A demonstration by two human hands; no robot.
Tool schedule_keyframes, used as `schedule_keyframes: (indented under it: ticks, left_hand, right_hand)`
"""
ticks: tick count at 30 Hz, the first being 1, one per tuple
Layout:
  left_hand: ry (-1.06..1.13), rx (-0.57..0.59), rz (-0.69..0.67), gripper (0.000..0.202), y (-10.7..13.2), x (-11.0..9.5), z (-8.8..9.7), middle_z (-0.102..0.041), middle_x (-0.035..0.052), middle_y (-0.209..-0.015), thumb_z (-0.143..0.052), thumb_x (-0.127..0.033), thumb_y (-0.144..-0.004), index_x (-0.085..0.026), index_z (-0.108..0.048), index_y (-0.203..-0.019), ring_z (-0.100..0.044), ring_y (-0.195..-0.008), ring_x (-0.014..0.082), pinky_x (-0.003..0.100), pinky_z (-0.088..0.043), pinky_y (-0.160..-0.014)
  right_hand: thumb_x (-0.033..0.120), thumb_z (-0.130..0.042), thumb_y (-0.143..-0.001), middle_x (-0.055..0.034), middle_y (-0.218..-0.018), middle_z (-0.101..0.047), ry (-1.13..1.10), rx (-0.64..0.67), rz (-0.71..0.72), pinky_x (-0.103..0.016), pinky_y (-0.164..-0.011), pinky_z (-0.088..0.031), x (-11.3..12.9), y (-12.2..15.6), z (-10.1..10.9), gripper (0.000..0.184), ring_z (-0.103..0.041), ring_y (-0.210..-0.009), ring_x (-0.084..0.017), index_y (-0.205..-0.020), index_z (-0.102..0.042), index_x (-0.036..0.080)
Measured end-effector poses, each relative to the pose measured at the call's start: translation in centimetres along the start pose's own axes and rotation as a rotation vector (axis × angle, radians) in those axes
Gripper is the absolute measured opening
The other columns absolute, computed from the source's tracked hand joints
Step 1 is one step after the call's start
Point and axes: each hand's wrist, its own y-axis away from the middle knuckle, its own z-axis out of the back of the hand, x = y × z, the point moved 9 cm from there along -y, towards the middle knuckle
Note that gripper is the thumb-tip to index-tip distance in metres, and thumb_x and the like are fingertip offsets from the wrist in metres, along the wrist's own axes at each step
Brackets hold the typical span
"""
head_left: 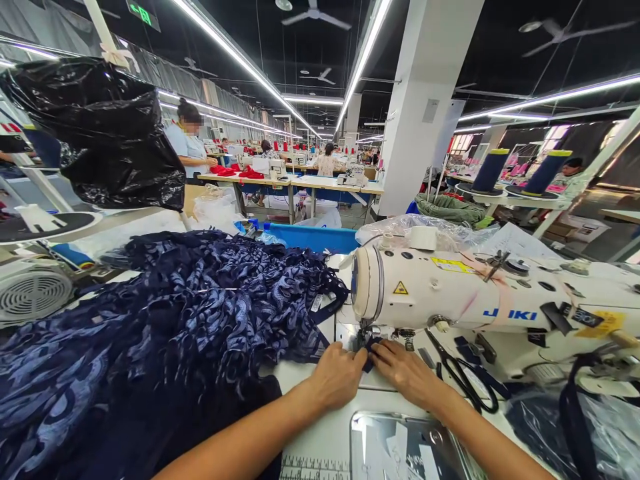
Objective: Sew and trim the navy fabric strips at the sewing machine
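A white sewing machine (pixel 425 287) stands at the right, its needle and presser foot low at its left end. Just in front of the foot, a small piece of dark navy fabric (pixel 369 363) lies between my hands. My left hand (pixel 340 377) is closed, with thumb and fingers pinching the fabric's left edge. On the other side, my right hand (pixel 404 372) presses its bent fingers together on the same piece. A big heap of navy patterned garments (pixel 215 300) covers the table to the left, one strap of it reaching toward the foot.
Black scissors (pixel 463 373) lie right of my right hand. A metal tray (pixel 400 447) and a ruler strip (pixel 315 470) are near the front. Navy thread cones (pixel 490 172) stand behind the machine; a black plastic bag (pixel 105 127) hangs at left. A co-worker (pixel 187 143) stands farther back.
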Motion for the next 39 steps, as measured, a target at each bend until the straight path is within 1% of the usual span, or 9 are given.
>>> schedule_keyframes:
  ticks: [3, 5, 9, 12, 19, 22, 26, 32, 39]
  left_hand:
    - [0.026, -0.018, -0.025, 0.031, 0.5, 0.1, 0.8, -0.063, 0.0058, -0.075, -0.046, -0.012, -0.074, -0.011, -0.05, -0.105, -0.058, -0.065, 0.0191, 0.033, -0.042, -0.066]
    - [0.048, -0.037, -0.056, 0.027, 0.8, 0.4, 1.3, -0.061, 0.0064, -0.079, -0.048, -0.018, -0.075, -0.016, -0.054, -0.102, -0.057, -0.071, 0.02, 0.034, -0.042, -0.068]
    - [0.111, -0.092, -0.072, 0.021, 0.9, 1.3, 1.7, -0.055, 0.0097, -0.105, -0.053, -0.024, -0.075, -0.022, -0.06, -0.094, -0.051, -0.099, 0.0252, 0.043, -0.038, -0.084]
    - [0.194, -0.086, -0.077, 0.027, 0.7, 1.9, 1.3, -0.05, 0.0089, -0.119, -0.051, -0.022, -0.078, -0.027, -0.058, -0.104, -0.041, -0.116, 0.0242, 0.048, -0.029, -0.096]
    - [0.213, 0.018, -0.052, 0.036, 0.7, 2.5, 0.6, -0.045, 0.0133, -0.127, -0.05, -0.024, -0.081, -0.029, -0.05, -0.117, -0.037, -0.121, 0.0263, 0.053, -0.027, -0.096]
    - [0.188, 0.016, -0.04, 0.037, 0.6, 2.4, 0.4, -0.045, 0.0142, -0.126, -0.051, -0.025, -0.081, -0.028, -0.049, -0.118, -0.037, -0.121, 0.0263, 0.053, -0.026, -0.097]
    - [0.165, -0.004, -0.034, 0.037, 0.4, 2.3, 0.1, -0.046, 0.015, -0.123, -0.051, -0.025, -0.081, -0.027, -0.05, -0.117, -0.038, -0.12, 0.0269, 0.054, -0.025, -0.097]
    - [0.177, -0.021, -0.029, 0.035, 0.2, 2.3, 0.2, -0.051, 0.0114, -0.116, -0.051, -0.023, -0.08, -0.027, -0.051, -0.115, -0.04, -0.117, 0.0261, 0.054, -0.025, -0.097]
    - [0.176, -0.025, -0.012, 0.033, 0.2, 2.3, 0.4, -0.051, 0.0118, -0.117, -0.05, -0.024, -0.081, -0.027, -0.052, -0.114, -0.04, -0.117, 0.0249, 0.053, -0.025, -0.098]
  right_hand:
    - [0.002, -0.05, -0.073, -0.0121, -0.107, -0.06, -0.006, -0.019, -0.071, -0.039, -0.078, -0.049, 0.2, -0.1, 0.3, 0.035, -0.054, -0.098, -0.026, -0.105, -0.057, 0.013]
    - [-0.001, -0.049, -0.071, -0.013, -0.107, -0.061, -0.002, -0.022, -0.089, -0.039, -0.08, -0.048, 0.5, -0.2, 0.6, 0.037, -0.054, -0.097, -0.026, -0.105, -0.057, 0.012]
    - [-0.002, -0.049, -0.068, -0.0137, -0.107, -0.061, 0.002, 0.0, -0.076, -0.038, -0.079, -0.049, 0.7, -0.4, 0.6, 0.039, -0.055, -0.097, -0.026, -0.104, -0.058, 0.01]
    - [0.001, -0.051, -0.071, -0.013, -0.108, -0.061, -0.002, 0.012, -0.068, -0.037, -0.078, -0.049, 0.3, -0.4, 0.3, 0.037, -0.055, -0.098, -0.026, -0.105, -0.057, 0.013]
    - [0.0, -0.053, -0.066, -0.0119, -0.11, -0.06, 0.064, 0.008, -0.011, -0.032, -0.061, -0.053, -0.4, -0.6, 0.1, 0.042, -0.059, -0.088, -0.024, -0.106, -0.055, 0.012]
    - [-0.002, -0.049, -0.064, -0.0122, -0.108, -0.062, 0.096, -0.029, 0.019, -0.028, -0.05, -0.051, -0.5, -0.8, 0.8, 0.044, -0.06, -0.077, -0.021, -0.105, -0.055, 0.011]
    - [-0.003, -0.045, -0.061, -0.0115, -0.105, -0.064, 0.11, -0.091, 0.027, -0.026, -0.043, -0.048, -0.5, -0.9, 1.6, 0.047, -0.06, -0.074, -0.021, -0.105, -0.057, 0.01]
    - [0.0, -0.046, -0.063, -0.01, -0.105, -0.064, 0.146, -0.108, 0.026, -0.027, -0.044, -0.049, -0.6, -0.9, 1.4, 0.045, -0.06, -0.072, -0.022, -0.105, -0.058, 0.012]
    - [-0.001, -0.044, -0.066, -0.0093, -0.108, -0.063, 0.152, -0.09, 0.035, -0.028, -0.052, -0.052, -0.7, -1.0, 1.3, 0.045, -0.06, -0.076, -0.021, -0.106, -0.058, 0.012]
